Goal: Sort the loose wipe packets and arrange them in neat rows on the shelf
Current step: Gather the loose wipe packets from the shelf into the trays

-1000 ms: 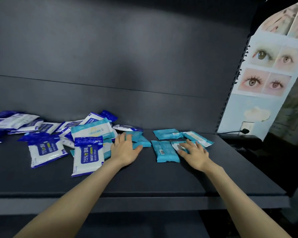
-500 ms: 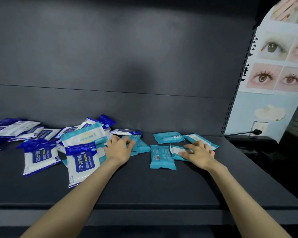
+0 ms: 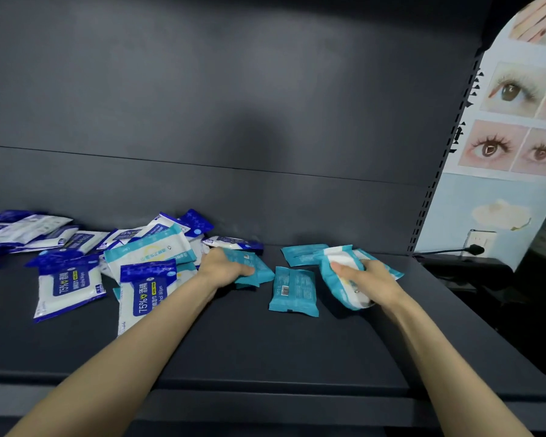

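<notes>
The danger here is a slip or a sweep. The teal and white packet [image 3: 336,280] in your right hand [image 3: 371,280] is raised off the shelf [image 3: 265,348] and tilted. Its film looks slick, so it could slide out of a loose hold and land on the flat teal packet [image 3: 293,291] just beside it, knocking that one crooked. Your left forearm runs close along the heap of blue and white packets [image 3: 76,272]. Pulling that arm back carelessly could drag some of them toward the front edge or mix the two kinds again.

Your left hand [image 3: 224,266] reaches forward, palm down, with thumb and fingers curled round a small teal packet [image 3: 257,269] at the right edge of the heap. Your right hand is turned on its side, its fingers wrapped over the top of its packet. Both arms are stretched out, nearly straight.

The heap fills the shelf's left half. The few teal packets lie at centre right, with one more [image 3: 301,254] near the back wall. No rows are formed yet.
</notes>
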A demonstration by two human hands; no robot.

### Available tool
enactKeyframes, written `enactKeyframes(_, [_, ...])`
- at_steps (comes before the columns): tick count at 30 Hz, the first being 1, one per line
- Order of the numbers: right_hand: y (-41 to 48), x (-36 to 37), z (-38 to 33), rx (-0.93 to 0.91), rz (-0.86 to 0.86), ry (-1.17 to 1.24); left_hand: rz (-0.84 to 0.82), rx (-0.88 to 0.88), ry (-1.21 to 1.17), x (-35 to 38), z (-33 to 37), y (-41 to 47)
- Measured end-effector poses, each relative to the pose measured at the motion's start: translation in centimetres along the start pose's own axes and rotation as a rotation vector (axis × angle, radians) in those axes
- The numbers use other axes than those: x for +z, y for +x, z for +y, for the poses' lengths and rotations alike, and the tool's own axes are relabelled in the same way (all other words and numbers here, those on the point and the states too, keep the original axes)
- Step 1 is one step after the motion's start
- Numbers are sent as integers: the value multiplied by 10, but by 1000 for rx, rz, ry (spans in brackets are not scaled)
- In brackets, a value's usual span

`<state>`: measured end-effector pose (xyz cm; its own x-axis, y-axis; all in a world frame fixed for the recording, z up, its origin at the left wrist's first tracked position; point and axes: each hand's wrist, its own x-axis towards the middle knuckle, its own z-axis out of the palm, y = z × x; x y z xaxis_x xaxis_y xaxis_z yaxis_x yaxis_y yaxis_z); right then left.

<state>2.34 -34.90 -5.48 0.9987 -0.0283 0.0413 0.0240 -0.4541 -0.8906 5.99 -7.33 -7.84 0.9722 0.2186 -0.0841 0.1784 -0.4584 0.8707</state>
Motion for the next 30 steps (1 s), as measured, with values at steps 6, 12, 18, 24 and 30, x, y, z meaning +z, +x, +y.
enactKeyframes(6, [3, 39, -10, 49, -93, -60, 31, -54, 169, 9, 7, -3])
enactKeyframes(12, [17, 70, -5, 174, -19, -294, 6, -21, 91, 10, 11, 1])
enactKeyframes(18, [18, 77, -15, 263, 10, -187, -64, -99, -85, 4, 21, -5])
enactKeyframes(24, [-2, 73, -20, 207, 74, 108, -151, -114, -304, -7, 18, -14])
enactKeyframes(30, [-41, 63, -22, -19, 204, 314, -155, 58, -574, -16, 14, -50])
